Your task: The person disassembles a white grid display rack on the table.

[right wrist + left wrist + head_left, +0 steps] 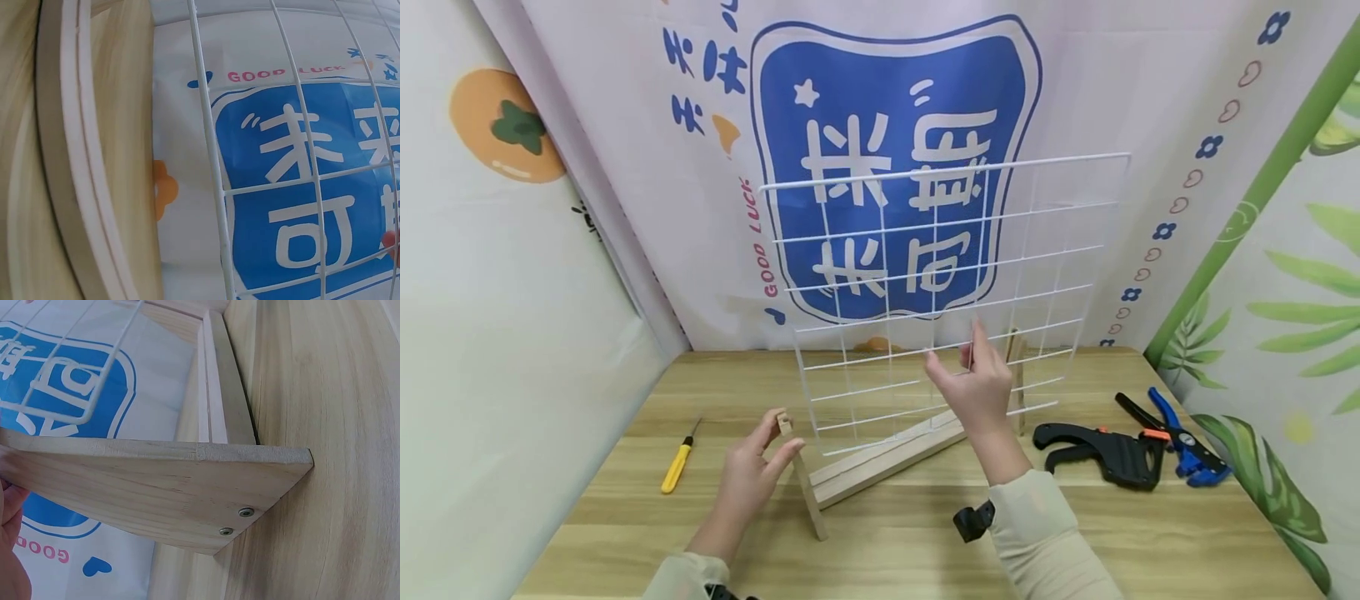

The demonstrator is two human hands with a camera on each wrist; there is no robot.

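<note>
A white wire grid (887, 317) stands raised and slightly tilted above a wooden frame (887, 467) in the head view. My right hand (981, 383) grips the grid's wires near its lower middle. My left hand (752, 467) pinches the top of the frame's left wooden side piece (808, 492). In the left wrist view that side piece (156, 481) shows two screws near its lower end, and a corner of the grid (81, 415) hangs beside it. The right wrist view shows the grid (212, 144) apart from the wooden rail (81, 144).
A yellow-handled screwdriver (677, 467) lies at the left of the wooden table (625, 533). To the right lie a black clamp-like tool (1120, 457) and blue-and-black pliers (1195, 454). A printed curtain (1075, 100) hangs behind.
</note>
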